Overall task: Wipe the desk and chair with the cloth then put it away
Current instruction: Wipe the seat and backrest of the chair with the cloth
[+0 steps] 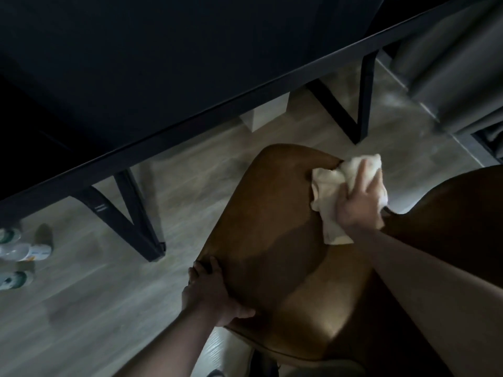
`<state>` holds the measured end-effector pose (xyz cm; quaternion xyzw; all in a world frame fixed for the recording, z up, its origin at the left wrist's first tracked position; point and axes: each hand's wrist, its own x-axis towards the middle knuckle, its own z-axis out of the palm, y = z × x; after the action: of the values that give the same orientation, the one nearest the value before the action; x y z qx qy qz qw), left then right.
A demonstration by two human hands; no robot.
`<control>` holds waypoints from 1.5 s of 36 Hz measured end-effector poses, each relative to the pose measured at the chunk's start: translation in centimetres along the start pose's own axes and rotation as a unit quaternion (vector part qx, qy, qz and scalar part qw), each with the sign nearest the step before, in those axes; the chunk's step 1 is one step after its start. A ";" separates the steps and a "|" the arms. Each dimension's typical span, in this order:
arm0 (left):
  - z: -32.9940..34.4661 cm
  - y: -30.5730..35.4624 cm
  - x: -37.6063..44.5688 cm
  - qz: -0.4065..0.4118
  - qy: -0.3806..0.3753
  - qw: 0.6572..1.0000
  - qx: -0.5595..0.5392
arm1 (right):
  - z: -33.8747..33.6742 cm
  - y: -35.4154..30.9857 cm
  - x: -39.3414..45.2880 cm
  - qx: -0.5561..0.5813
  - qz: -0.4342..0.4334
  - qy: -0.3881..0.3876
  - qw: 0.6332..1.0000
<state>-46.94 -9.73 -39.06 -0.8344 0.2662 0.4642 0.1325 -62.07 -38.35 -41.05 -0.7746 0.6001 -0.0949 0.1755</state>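
A brown leather chair (272,227) fills the lower middle of the head view, seen from above. My right hand (359,202) presses a crumpled white cloth (326,183) against the far right edge of the seat, where the seat meets the backrest (457,213). My left hand (209,292) grips the near left rim of the seat, fingers curled over its edge. The dark desk (163,63) spans the upper left, its front edge running diagonally above the chair.
Black angled desk legs (136,219) stand on the wood floor left of the chair, another pair (359,104) at upper right. Several plastic bottles (19,251) lie on the floor at far left. Grey curtains (457,63) hang at upper right.
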 end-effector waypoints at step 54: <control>1.3 -1.4 -0.1 0.020 0.014 0.998 -0.064 | 2.7 -0.1 -16.3 -0.119 -0.098 -0.204 0.967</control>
<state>-47.07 -7.98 -39.71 -0.8422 0.2545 0.4709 0.0651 -65.27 -22.25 -42.41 -0.8482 0.4792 0.1210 0.1906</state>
